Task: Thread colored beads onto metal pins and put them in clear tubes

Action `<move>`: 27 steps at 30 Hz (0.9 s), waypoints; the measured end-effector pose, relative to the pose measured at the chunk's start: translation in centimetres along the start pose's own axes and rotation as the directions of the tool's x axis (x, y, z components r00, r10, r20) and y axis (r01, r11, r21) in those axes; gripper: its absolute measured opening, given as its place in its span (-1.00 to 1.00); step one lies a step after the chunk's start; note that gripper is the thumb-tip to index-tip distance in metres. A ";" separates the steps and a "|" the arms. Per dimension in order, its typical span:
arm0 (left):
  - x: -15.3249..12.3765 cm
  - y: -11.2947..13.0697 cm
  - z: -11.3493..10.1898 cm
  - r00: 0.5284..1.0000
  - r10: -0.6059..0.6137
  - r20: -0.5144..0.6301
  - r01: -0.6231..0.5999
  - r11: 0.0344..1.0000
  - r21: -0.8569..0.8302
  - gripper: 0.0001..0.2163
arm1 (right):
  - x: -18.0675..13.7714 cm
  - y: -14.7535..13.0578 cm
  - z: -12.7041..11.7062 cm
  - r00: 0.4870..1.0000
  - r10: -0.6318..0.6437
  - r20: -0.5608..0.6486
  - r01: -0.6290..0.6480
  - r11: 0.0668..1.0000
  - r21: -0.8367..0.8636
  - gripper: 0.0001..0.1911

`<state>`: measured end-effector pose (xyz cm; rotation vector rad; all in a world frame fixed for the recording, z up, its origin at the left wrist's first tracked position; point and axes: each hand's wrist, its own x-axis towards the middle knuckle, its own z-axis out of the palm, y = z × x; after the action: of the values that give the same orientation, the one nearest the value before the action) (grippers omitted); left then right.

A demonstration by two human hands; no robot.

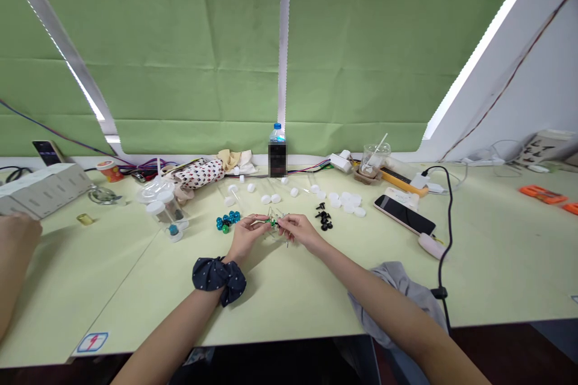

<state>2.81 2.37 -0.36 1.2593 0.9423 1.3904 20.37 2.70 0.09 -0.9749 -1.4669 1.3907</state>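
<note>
Right between the two hands sits a small green piece [273,223], pinched by the left hand [247,236], while the right hand [298,230] meets it from the right, fingers closed on what looks like a small black piece [277,223]. Neither hand is clearly nearer; the green piece's long axis is too small to tell.

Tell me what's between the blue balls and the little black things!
In the head view: left hand and right hand, a small green thing at their fingertips.
</note>
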 end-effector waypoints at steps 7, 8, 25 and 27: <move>0.1 -0.2 -0.1 1.000 0.020 0.002 -0.020 1.000 -0.014 -0.83 | 0.1 0.1 0.1 1.000 -0.010 -0.008 0.010 1.000 -0.016 -0.61; 0.1 -0.2 -0.1 1.000 0.022 0.002 -0.022 1.000 -0.015 -0.84 | 0.1 0.2 0.1 1.000 -0.010 -0.008 0.010 1.000 -0.016 -0.62; 0.1 0.5 0.2 0.998 -0.031 0.048 0.034 0.997 -0.073 -0.82 | 0.2 0.4 0.0 0.999 0.032 -0.027 -0.032 0.999 0.000 -0.56; 0.1 0.4 0.1 0.998 -0.038 0.054 0.041 0.997 -0.067 -0.80 | 0.3 0.6 -0.1 0.999 0.035 -0.029 -0.035 0.999 0.000 -0.54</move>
<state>2.84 2.33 0.05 1.2143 0.8723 1.3415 20.31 3.06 -0.45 -1.0210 -1.4352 1.3954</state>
